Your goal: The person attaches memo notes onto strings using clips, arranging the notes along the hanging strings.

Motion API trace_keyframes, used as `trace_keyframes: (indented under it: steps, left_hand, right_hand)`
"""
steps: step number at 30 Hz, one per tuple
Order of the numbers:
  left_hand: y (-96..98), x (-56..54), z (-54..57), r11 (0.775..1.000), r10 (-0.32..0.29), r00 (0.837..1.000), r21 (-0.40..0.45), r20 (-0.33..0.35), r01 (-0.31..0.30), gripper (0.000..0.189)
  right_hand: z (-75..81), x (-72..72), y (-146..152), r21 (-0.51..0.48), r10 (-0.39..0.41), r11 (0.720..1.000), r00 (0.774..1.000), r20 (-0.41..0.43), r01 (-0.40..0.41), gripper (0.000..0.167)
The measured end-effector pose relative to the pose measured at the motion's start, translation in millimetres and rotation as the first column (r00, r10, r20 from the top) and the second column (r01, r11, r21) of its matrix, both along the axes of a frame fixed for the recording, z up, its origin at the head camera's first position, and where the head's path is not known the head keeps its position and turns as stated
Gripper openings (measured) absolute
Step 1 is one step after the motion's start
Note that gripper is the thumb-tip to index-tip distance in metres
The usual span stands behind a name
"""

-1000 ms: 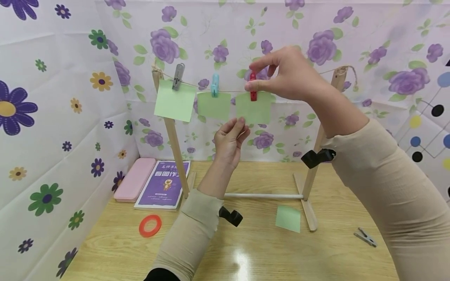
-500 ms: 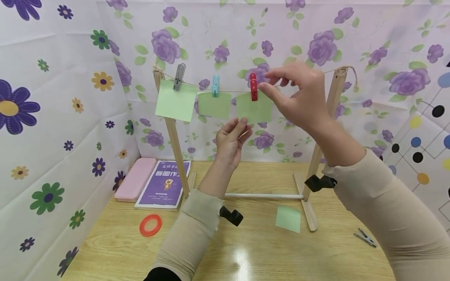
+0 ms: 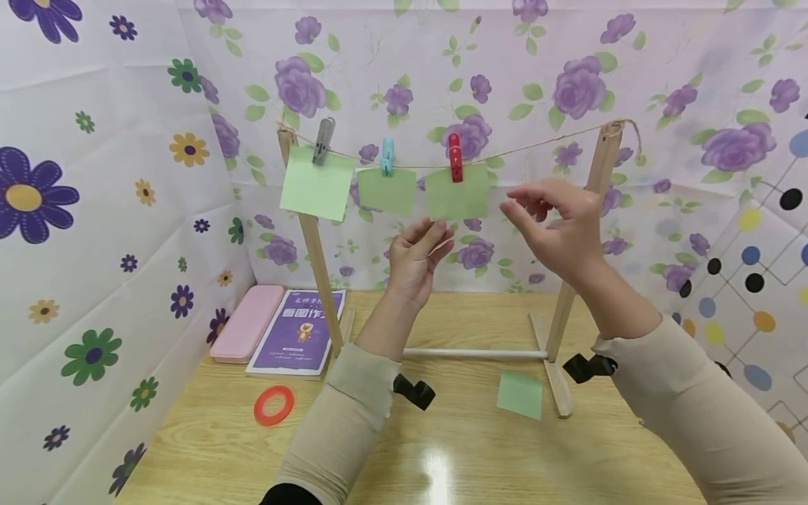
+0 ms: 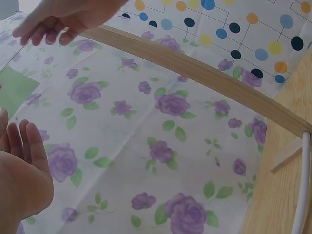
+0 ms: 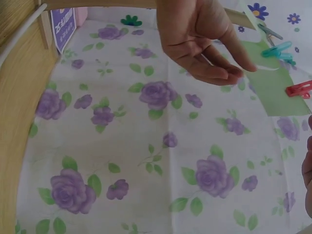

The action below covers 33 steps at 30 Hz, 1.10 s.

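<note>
A green paper square (image 3: 458, 193) hangs from the string, with a red clothespin (image 3: 455, 158) clamped on its top edge. Just below its lower edge is my left hand (image 3: 415, 263), fingers loosely bent and thumb tip near the paper. To the right of the paper hovers my right hand (image 3: 562, 224), thumb and fingers apart with nothing between them. Farther left on the same string, a light-blue clothespin (image 3: 388, 157) holds a second green sheet (image 3: 387, 193), and a grey clothespin (image 3: 323, 140) holds a third sheet (image 3: 318, 186).
A wooden stand (image 3: 320, 270) carries the string (image 3: 543, 142) between two posts. Another green square (image 3: 520, 395) lies on the table by its right foot. At left are a red ring (image 3: 274, 405), a purple book (image 3: 297, 344) and a pink case (image 3: 247, 322).
My right hand has let go of the red clothespin and moved right and down. My left hand has slipped slightly below the paper's lower edge. The right sleeve now covers the grey clothespin on the table.
</note>
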<state>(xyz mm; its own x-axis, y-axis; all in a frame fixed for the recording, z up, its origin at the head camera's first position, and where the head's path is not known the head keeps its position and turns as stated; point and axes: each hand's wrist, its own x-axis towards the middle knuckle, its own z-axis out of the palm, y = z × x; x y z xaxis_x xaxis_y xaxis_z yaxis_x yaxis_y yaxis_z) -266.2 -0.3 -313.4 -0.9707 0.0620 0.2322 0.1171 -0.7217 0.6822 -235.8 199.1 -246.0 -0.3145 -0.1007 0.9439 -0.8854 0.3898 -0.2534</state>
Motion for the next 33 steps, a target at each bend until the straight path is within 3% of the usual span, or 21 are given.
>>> trace_keyframes:
  steps: [4,10,15,18,22,24,25,28,29,31,33]
  left_hand:
    - [-0.6,0.6,-2.6,1.000,-0.008,1.000,-0.013,0.005,0.008,0.019]
    - [-5.1,1.9,-10.1,0.997,-0.034,0.999,-0.061,0.024,0.036,0.022]
    - [-11.4,0.3,-25.8,0.975,-0.060,0.997,-0.210,0.045,0.069,0.017]
    - [-15.0,-0.8,-40.2,0.919,-0.079,0.995,-0.384,0.054,0.094,0.015]
    - [-19.4,2.1,-61.6,0.784,-0.118,0.992,-0.609,0.045,0.122,0.029]
    - [-21.4,5.0,-73.3,0.706,-0.130,0.991,-0.699,0.026,0.111,0.032]
    - [-22.3,6.5,-79.7,0.668,-0.136,0.991,-0.737,0.013,0.102,0.031]
    - [-23.8,11.4,-97.6,0.583,-0.152,0.988,-0.809,-0.017,0.075,0.023]
    - [-24.4,13.5,-102.4,0.559,-0.155,0.988,-0.826,-0.020,0.071,0.021]
    - [-25.1,17.4,-110.8,0.533,-0.158,0.987,-0.843,-0.016,0.072,0.017]
    - [-25.2,21.8,-117.5,0.530,-0.164,0.987,-0.843,-0.002,0.087,0.015]
  right_hand:
    - [-15.3,0.5,9.7,0.022,-0.003,1.000,0.999,0.054,0.002,0.009]
    - [-32.7,6.2,22.7,0.077,-0.004,0.997,0.992,0.124,-0.005,0.014]
    - [-50.3,13.4,34.5,0.112,-0.040,0.994,0.980,0.196,0.018,0.022]
    - [-64.5,18.9,42.4,0.110,-0.054,0.994,0.969,0.242,0.028,0.021]
    - [-77.7,34.6,47.1,0.093,-0.051,0.995,0.948,0.314,0.023,0.017]
    - [-85.4,41.5,49.9,0.084,-0.053,0.996,0.934,0.354,0.025,0.016]
    - [-88.3,45.9,50.5,0.079,-0.056,0.996,0.926,0.375,0.029,0.015]
    - [-110.3,48.1,62.4,0.082,-0.096,0.994,0.896,0.435,0.067,0.017]
    - [-115.9,50.6,65.4,0.089,-0.108,0.993,0.889,0.446,0.077,0.017]
    - [-131.3,52.3,76.0,0.109,-0.151,0.988,0.867,0.475,0.112,0.017]
    - [-148.1,52.7,89.1,0.137,-0.194,0.980,0.844,0.500,0.144,0.016]
